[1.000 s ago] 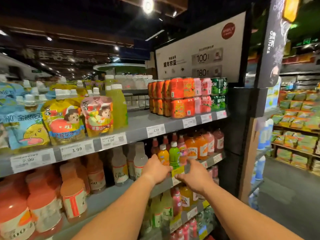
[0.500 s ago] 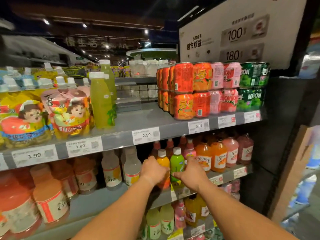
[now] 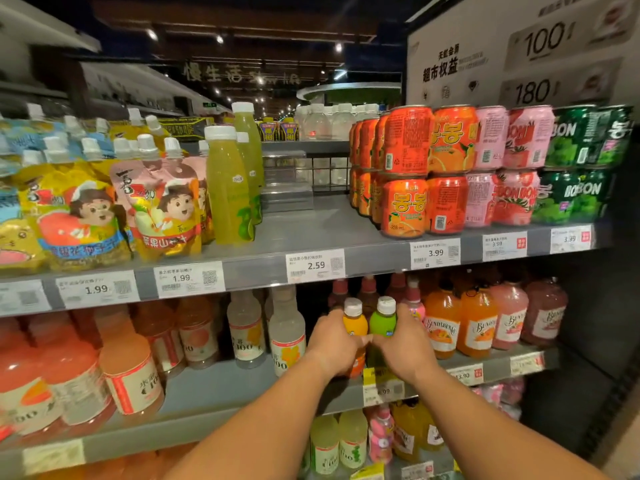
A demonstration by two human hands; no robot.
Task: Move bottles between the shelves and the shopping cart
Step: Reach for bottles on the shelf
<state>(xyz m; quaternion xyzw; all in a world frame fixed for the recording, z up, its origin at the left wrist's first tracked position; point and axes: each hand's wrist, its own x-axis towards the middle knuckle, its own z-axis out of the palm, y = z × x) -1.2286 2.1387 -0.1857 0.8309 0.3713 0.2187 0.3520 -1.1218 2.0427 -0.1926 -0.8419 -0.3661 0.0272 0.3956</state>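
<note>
Two small juice bottles gripped side by side at the middle shelf's front edge

The left hand [image 3: 331,344] wraps the orange bottle [image 3: 355,327] and the right hand [image 3: 401,348] wraps the green bottle [image 3: 382,318], fingers curled round each body low down, white caps left free, likely so both stay upright together. They stand on the middle shelf [image 3: 221,386], just left of the Bundaberg bottles [image 3: 460,327]. No cart shows.

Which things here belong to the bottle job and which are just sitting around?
In the job: left hand gripping orange bottle; right hand gripping green bottle; shelf.
Just there: cans, pouches, price tags.
</note>
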